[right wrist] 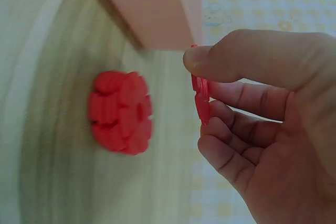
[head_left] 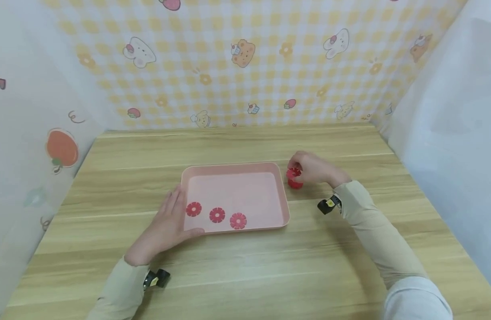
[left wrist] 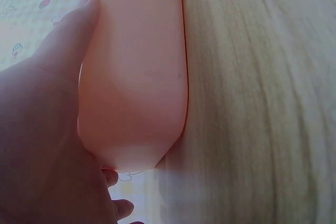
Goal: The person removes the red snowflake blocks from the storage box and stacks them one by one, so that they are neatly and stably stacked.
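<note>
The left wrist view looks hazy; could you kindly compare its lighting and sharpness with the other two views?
Left wrist: hazy, the backdrop pale and washed out; right wrist: dim, the stack of red discs slightly soft; head: brighter, a faint shadow beside the right sleeve.

one pink rectangular plastic tray [head_left: 245, 186] at left fingers [head_left: 174, 199], three red notched plastic discs [head_left: 217, 215] right of them, one disc [right wrist: 201, 103] between right fingers [right wrist: 254, 98], one disc stack [right wrist: 123, 113] below

I get an evenly bright head view, with a pale sheen across the near worktop [head_left: 245, 271] and a soft shadow left of the right sleeve [head_left: 375, 235]. My left wrist feed is hazy, the left grip [left wrist: 50, 114] shaded, the backdrop [left wrist: 26, 22] washed out. My right wrist feed looks muted, the worktop's grain blurred.
</note>
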The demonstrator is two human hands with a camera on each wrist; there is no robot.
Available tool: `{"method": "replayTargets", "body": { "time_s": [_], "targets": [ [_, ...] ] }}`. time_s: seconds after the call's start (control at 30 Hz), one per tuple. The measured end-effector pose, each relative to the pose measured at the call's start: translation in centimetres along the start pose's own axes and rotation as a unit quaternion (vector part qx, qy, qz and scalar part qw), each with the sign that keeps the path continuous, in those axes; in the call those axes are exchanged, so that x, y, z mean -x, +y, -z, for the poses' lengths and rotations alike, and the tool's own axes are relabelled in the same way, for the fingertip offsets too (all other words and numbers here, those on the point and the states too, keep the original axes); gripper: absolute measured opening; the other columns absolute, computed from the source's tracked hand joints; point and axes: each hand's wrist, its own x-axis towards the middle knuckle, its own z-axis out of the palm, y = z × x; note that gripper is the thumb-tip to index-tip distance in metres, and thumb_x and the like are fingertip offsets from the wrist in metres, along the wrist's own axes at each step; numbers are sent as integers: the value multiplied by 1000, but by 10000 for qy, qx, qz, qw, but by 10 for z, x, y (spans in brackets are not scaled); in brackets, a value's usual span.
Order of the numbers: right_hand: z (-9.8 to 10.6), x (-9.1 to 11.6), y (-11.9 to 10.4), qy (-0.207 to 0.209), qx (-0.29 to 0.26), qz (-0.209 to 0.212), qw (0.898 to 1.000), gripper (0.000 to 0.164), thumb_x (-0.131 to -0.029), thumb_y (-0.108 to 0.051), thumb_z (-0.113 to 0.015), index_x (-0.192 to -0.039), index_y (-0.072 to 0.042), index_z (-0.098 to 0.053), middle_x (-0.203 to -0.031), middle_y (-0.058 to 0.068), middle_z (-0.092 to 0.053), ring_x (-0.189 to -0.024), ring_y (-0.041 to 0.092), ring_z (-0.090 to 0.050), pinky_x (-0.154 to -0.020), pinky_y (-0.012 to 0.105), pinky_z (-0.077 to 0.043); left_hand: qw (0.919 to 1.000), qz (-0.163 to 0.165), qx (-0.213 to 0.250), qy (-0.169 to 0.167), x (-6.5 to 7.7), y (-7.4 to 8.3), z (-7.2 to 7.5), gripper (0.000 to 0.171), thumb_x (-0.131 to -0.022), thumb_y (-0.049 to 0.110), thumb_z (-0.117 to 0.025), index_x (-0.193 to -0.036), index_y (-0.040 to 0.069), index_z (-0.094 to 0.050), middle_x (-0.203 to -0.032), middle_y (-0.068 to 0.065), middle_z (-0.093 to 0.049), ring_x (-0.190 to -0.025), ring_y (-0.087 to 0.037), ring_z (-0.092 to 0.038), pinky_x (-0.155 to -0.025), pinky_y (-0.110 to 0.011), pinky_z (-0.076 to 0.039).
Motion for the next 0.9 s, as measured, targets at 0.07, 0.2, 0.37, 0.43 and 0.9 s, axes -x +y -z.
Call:
{"method": "replayTargets", "body": {
  "time_s": [0.07,0.2,0.37,0.43,0.9],
  "targets": [
    [-3,0,3,-8,-9,4,10000,28,-78,-11,-74,-102,0,-65,-97,10,-59,-86,23,-53,-77,35,-49,10000,-1,-10,8,0,-1,0,120,-74,56,-74,-150,-7,-6,-157,-27,-5,-144,-44,-6,-114,-61,-14],
    [-8,2,9,-42,26,36,10000,28,-74,-7,-74,-100,0,-66,-94,10,-58,-84,23,-52,-75,35,-47,10000,5,-4,-27,0,-1,-1,120,-74,57,-73,-150,-5,-5,-158,-25,-3,-145,-43,-4,-115,-60,-12],
    [-13,3,14,-53,26,36,10000,27,-73,-6,-75,-98,-1,-66,-92,10,-56,-82,23,-51,-72,33,-45,10000,-20,20,-17,0,-2,-1,120,-74,58,-73,-150,-6,-5,-158,-26,-3,-145,-43,-4,-115,-61,-12],
    [-14,3,15,-32,3,41,10000,27,-73,-5,-75,-98,0,-65,-92,10,-56,-82,22,-50,-72,33,-45,10000,-25,22,-7,0,-2,-1,120,-74,58,-73,-150,-6,-5,-158,-26,-3,-145,-44,-4,-115,-61,-13],
    [-12,7,12,-85,-19,137,9999,34,-74,-6,-75,-105,2,-63,-99,14,-57,-89,25,-53,-79,39,-48,10000,-26,-2,24,2,-1,0,120,-74,57,-73,-150,-6,-5,-158,-27,-3,-145,-44,-5,-115,-61,-13]
  ]
}}
